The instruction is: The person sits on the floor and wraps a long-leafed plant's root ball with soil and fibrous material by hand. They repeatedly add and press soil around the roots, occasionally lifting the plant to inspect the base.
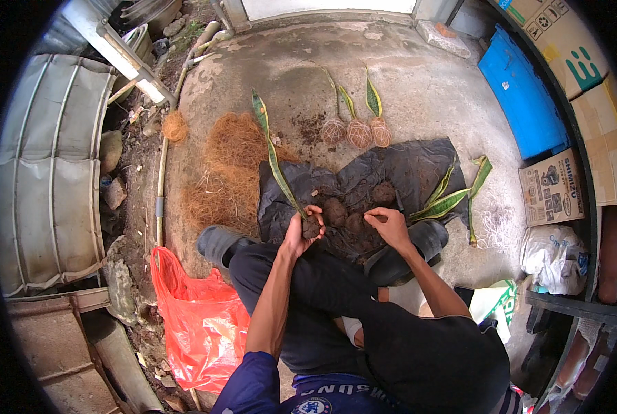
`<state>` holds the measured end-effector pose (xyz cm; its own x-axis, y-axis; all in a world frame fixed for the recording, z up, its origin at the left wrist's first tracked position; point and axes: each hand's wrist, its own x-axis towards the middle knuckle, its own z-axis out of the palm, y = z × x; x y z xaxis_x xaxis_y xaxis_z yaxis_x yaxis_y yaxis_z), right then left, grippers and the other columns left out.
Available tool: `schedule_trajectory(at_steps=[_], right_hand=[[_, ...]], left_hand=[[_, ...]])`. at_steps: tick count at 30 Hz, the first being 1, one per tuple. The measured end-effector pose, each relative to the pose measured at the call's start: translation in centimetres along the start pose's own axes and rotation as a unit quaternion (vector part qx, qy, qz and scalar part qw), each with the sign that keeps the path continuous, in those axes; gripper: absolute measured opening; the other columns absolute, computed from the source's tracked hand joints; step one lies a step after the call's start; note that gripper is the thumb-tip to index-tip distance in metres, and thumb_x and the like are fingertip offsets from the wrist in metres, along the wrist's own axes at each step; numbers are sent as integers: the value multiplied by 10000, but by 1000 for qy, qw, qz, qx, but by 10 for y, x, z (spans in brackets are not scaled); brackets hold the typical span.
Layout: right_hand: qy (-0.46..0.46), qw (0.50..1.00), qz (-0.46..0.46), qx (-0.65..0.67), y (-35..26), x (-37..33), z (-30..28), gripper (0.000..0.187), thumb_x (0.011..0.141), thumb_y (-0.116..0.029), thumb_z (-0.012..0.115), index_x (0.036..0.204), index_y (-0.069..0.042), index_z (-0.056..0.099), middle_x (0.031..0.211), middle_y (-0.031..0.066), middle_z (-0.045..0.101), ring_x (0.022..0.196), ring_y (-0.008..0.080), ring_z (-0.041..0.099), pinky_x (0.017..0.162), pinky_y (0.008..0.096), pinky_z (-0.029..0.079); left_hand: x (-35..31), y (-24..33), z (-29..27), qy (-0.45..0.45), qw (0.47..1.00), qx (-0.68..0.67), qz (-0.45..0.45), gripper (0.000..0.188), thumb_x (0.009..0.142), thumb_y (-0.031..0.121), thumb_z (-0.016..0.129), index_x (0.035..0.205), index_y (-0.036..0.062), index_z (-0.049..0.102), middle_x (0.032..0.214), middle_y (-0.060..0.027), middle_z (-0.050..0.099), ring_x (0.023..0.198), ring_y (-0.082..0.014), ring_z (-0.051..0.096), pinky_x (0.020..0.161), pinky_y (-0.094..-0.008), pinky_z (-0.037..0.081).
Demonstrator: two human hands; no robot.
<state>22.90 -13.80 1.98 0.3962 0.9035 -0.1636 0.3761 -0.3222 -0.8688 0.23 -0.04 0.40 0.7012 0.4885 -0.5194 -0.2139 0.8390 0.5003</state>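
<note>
My left hand point(301, 234) is closed around the soil ball point(311, 227) at the foot of a snake plant leaf point(272, 155), which stands tall and leans to the left. Just right of it, my right hand point(389, 226) is pinched over the dark soil; whatever its fingertips hold is too small to make out. Between and beyond the hands, soil balls point(334, 212) rest on a black plastic sheet point(419, 162). More snake plant leaves point(443, 205) lie at the sheet's right side.
Three string-wrapped root balls with leaves point(359, 133) stand beyond the sheet. Brown coconut fibre point(232, 152) is heaped to the left. A tangle of white string point(498, 229) lies right. A red plastic bag point(201, 324) is near left; a blue crate point(522, 93) and cardboard boxes point(553, 186) line the right.
</note>
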Motion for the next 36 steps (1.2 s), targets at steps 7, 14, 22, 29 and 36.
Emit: schedule_trajectory(at_steps=[7, 14, 22, 29, 36], right_hand=[[12, 999, -37, -17, -4, 1, -7, 213, 881, -208, 694, 987, -28, 732, 988, 87, 686, 888, 174, 647, 730, 298, 521], [-33, 994, 19, 107, -15, -2, -15, 235, 850, -194, 718, 1029, -41, 716, 945, 71, 711, 892, 154, 652, 761, 291, 499], [-75, 971, 50, 222, -14, -5, -13, 275, 858, -144, 719, 1060, 30, 650, 937, 89, 702, 826, 130, 651, 734, 261, 506], [-84, 958, 61, 267, -19, -7, -15, 231, 907, -106, 649, 1086, 39, 648, 981, 100, 695, 892, 160, 666, 785, 280, 535], [51, 978, -35, 201, -5, 14, -27, 325, 928, -124, 626, 1214, 30, 605, 1142, 121, 650, 1049, 226, 645, 859, 320, 536]], left_hand=[[1, 0, 1, 7, 1000, 2, 1, 329, 1003, 213, 271, 978, 58, 560, 747, -84, 558, 591, -204, 555, 515, -318, 494], [0, 1, 3, 16, 1000, 5, -3, 335, 1004, 221, 272, 979, 56, 562, 747, -84, 556, 594, -204, 558, 509, -316, 494], [0, 1, 1, 1, 1000, 0, 1, 302, 989, 234, 315, 981, 58, 560, 746, -83, 564, 600, -207, 566, 503, -308, 491], [-3, 2, 6, 17, 1000, 14, 3, 318, 999, 229, 293, 969, 65, 564, 741, -80, 561, 592, -201, 559, 510, -319, 484], [-3, 3, 6, 11, 1000, 11, 1, 332, 1005, 231, 277, 971, 69, 565, 743, -79, 561, 593, -200, 553, 520, -328, 484]])
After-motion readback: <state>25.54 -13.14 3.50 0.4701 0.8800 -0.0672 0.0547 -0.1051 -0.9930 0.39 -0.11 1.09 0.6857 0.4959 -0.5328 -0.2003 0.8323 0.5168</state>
